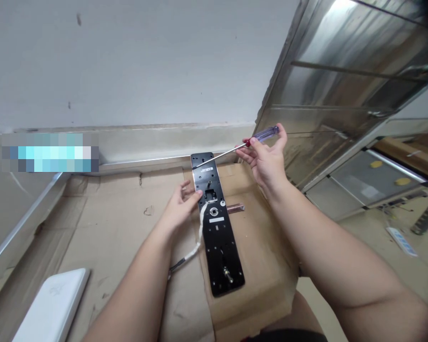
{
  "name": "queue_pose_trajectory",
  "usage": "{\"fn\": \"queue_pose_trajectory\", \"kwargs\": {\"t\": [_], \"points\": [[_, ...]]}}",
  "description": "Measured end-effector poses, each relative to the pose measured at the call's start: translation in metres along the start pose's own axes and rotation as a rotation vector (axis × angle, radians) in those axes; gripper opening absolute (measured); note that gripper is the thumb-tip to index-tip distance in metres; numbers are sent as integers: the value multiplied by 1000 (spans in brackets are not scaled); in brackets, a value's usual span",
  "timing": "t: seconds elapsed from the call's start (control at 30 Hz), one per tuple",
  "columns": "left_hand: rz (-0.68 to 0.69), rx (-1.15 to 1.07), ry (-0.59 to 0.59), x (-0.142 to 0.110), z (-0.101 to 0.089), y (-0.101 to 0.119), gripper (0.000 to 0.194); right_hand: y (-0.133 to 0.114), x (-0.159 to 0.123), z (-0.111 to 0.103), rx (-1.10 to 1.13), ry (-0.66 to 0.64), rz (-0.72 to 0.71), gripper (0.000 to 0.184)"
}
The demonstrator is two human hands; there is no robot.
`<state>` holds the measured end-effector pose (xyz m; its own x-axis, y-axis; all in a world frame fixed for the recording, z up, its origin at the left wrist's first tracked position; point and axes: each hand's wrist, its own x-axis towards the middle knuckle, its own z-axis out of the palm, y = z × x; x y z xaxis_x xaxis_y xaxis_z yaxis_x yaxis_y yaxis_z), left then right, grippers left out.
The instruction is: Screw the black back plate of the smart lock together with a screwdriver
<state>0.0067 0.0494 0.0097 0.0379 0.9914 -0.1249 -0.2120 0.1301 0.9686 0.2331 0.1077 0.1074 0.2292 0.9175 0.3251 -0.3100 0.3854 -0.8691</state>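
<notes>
A long black lock panel point(219, 247) lies back side up on a cardboard box point(264, 266) in the middle of the view. My left hand point(181, 205) rests against the panel's left edge, thumb on its face, steadying it. A white cable point(199, 232) runs from the panel's middle down to the left. My right hand point(267, 156) grips a screwdriver point(235, 148) with a clear purple handle; its long shaft slants down to the left, its tip touching the panel's top end. A coppery lever handle point(235, 207) sticks out from under the panel's right side.
Flattened cardboard point(110, 223) covers the floor along a white wall. A white flat box point(53, 306) lies at the lower left. A metal door frame point(342, 95) leans at the right, with tools and small parts point(401, 240) on the floor beyond it.
</notes>
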Motion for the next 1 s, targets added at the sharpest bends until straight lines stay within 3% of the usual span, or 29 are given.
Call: {"fn": "queue_pose_trajectory", "kwargs": {"t": [0.1, 0.2, 0.33, 0.47, 0.7, 1.0], "points": [[-77, -91, -116, -1, 6, -5, 71, -10, 1, -3, -58, -3, -98, 96], [-134, -94, -159, -6, 6, 1, 70, -22, -2, -5, -109, -22, -151, 96], [-247, -73, -222, -11, 4, 8, 51, -37, -10, -4, -182, -89, -202, 98], [-209, -104, -206, -9, 5, 6, 41, -48, -23, 3, -249, -115, -236, 95], [-166, -76, -188, -3, -3, 6, 49, -57, -42, 13, -209, -201, -153, 97], [-61, -96, -99, 4, -8, 5, 45, -57, -48, 18, -244, -241, -121, 97]]}}
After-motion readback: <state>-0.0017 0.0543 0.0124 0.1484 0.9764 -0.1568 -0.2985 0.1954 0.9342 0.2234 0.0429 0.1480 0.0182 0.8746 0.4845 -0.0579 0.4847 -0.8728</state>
